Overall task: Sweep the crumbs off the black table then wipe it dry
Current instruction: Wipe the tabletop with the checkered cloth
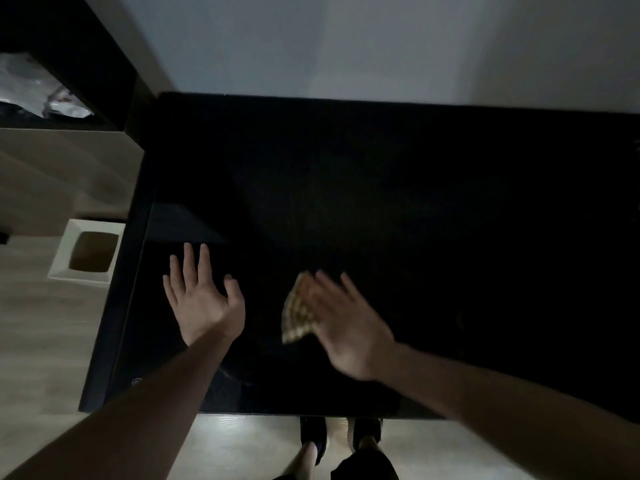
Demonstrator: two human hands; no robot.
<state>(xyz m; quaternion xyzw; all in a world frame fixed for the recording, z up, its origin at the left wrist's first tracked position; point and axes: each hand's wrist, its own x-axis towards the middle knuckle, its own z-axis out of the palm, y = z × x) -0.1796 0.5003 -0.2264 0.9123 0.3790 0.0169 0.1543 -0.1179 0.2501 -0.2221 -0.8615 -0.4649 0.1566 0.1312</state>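
Note:
The black table (pixel 415 202) fills the middle of the head view, dim and glossy. My left hand (pixel 202 296) lies flat on its near-left part with fingers spread and straight. My right hand (pixel 346 323) presses a folded yellowish checked cloth (pixel 298 310) onto the tabletop with straight fingers; hand and cloth are motion-blurred. The cloth sticks out to the left from under the fingers. No crumbs can be made out on the dark surface.
A white square bin (pixel 88 252) with a brown inside stands on the pale floor just left of the table's edge. A dark shelf with crumpled plastic (pixel 45 91) is at the far left. A white wall runs behind the table. My feet (pixel 341 441) stand at the near edge.

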